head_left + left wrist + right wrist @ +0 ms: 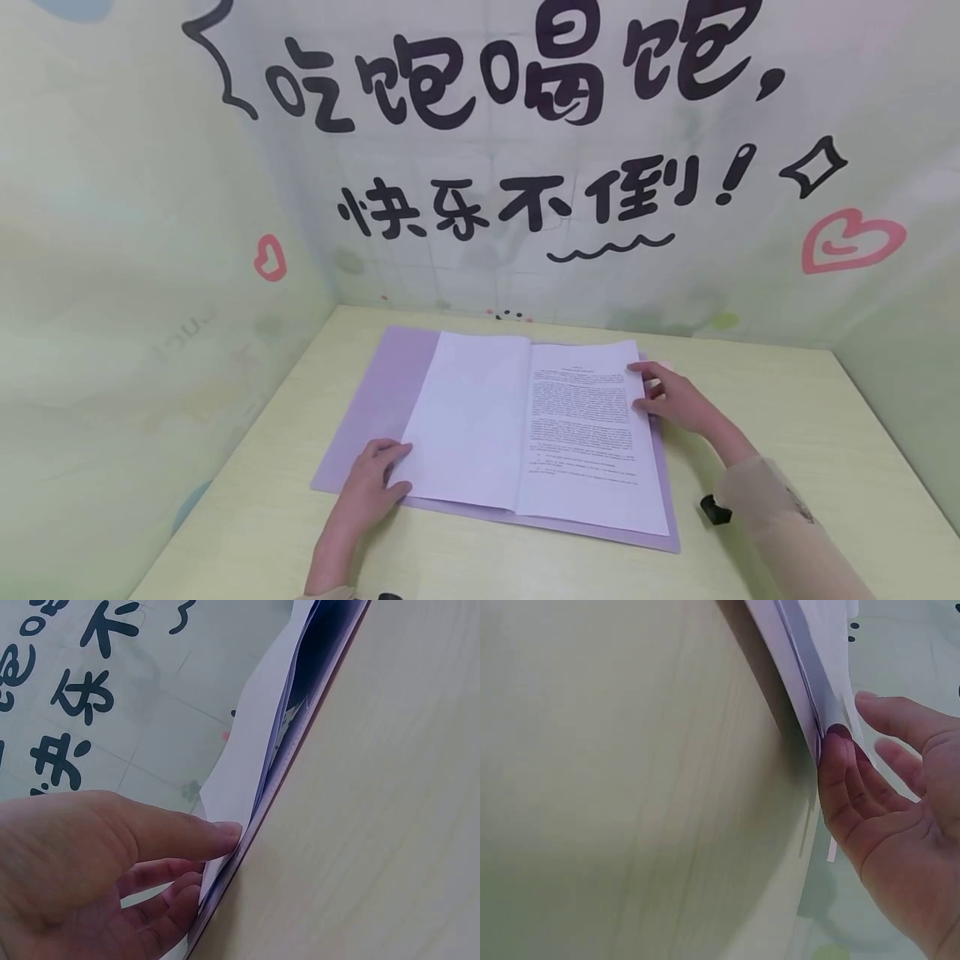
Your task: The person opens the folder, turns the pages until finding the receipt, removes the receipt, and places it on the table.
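An open purple folder (358, 412) lies on the table with white sheets spread inside it. The left page (468, 417) is blank, and printed text covers the right page (581, 433). At the blank page's lower left edge rests my left hand (369, 485), its thumb (221, 838) lying on the paper and the other fingers by the folder's edge. On the far side, my right hand (678, 402) touches the printed page's outer edge near the top corner. Its fingertips (838, 746) meet the sheet edges, with the thumb held apart from them.
The pale wooden table (780, 400) extends around the folder. A printed wall cover (450, 275) with large black characters and pink hearts stands behind it. Similar side panels (150, 333) enclose the left and right. A black piece (715, 510) sits by the right sleeve.
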`<state>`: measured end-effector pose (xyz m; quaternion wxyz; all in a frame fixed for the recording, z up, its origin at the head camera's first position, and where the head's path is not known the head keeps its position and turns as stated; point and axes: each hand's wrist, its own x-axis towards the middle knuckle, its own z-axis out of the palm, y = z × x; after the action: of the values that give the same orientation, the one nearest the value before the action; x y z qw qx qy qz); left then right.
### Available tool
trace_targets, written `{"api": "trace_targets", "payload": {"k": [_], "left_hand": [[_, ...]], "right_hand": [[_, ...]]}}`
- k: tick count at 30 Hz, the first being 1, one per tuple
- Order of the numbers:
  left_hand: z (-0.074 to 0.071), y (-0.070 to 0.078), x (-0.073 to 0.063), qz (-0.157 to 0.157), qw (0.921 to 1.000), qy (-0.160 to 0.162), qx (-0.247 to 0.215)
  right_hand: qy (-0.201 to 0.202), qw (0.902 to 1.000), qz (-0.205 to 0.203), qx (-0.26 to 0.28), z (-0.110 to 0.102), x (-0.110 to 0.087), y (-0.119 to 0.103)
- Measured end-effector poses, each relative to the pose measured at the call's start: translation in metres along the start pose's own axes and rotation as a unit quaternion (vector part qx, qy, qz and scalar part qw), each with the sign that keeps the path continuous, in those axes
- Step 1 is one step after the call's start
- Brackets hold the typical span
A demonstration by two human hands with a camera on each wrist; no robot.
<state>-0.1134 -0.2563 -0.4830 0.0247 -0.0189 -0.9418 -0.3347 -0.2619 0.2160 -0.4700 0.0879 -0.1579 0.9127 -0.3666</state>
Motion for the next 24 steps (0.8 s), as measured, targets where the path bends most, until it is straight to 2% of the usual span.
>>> {"api": "trace_targets", "payload": {"k": [12, 20, 24], "left_hand": [[-0.001, -0.001, -0.001, 0.0, 1.0, -0.001, -0.001], [0.001, 0.0, 0.0, 0.0, 0.9999, 0.002, 0.013], [0.001, 0.005, 0.002, -0.004, 0.9991, 0.0, 0.041]], "right_hand": [[0.024, 0.9962, -0.078, -0.03, -0.007, -0.013, -0.002], [0.059, 0.9841, -0.155, -0.065, -0.012, -0.013, -0.006], [0.073, 0.98, -0.169, -0.076, -0.014, -0.011, -0.011]]}}
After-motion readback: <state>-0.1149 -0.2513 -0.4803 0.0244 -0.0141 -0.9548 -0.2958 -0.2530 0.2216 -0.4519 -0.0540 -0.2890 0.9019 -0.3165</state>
